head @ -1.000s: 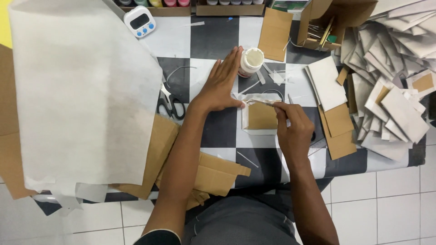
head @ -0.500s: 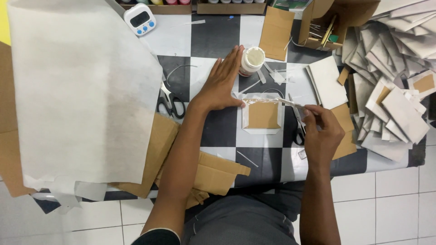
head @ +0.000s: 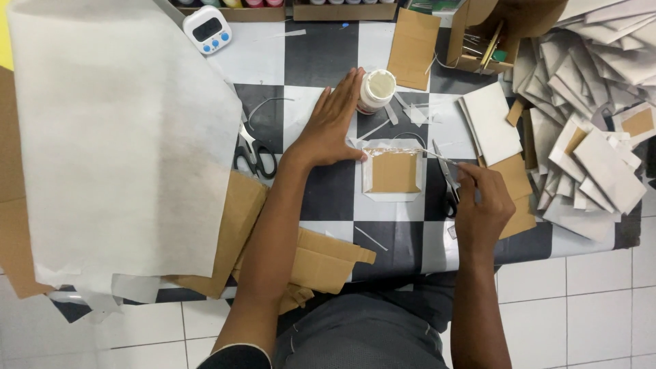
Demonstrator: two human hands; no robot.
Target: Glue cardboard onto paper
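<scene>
Checkered black-and-white tabletop (head: pixel 328 51), cluttered, with white floor tiles below its near edge. We note the left hand (head: pixel 330 126) lying flat, palm down, fingers (head: pixel 345 89) stretched and close together; its thumb tip reaches the left edge of the cardboard square (head: pixel 394 171), which sits on a white paper sheet (head: pixel 369 195) whose margins frame it near the tabletop's centre. Fingertips of that hand come just beside a small white jar (head: pixel 376 90) with a pale lid.

Right hand (head: pixel 482 205) is to the right of the square, fingers curled shut and pinching the near end of a thin stick (head: pixel 437 156), perhaps a brush or spatula; it is too slim for us to tell. The stick's far end lies along the square's top edge, where the paper looks wrinkled. Under this hand lies a pair of scissors (head: pixel 447 181), handles mostly hidden by the knuckles.

A second pair of scissors (head: pixel 254 154) lies beside the left wrist, partly under a large white sheet (head: pixel 116 130). Brown cardboard offcuts (head: pixel 321 260) are half covered by the left forearm. A heap of paper-wrapped squares (head: pixel 594 137) runs off the right edge; a white timer (head: pixel 208 29) sits top left. An open cardboard box (head: pixel 478 41) is cut off at the top.
</scene>
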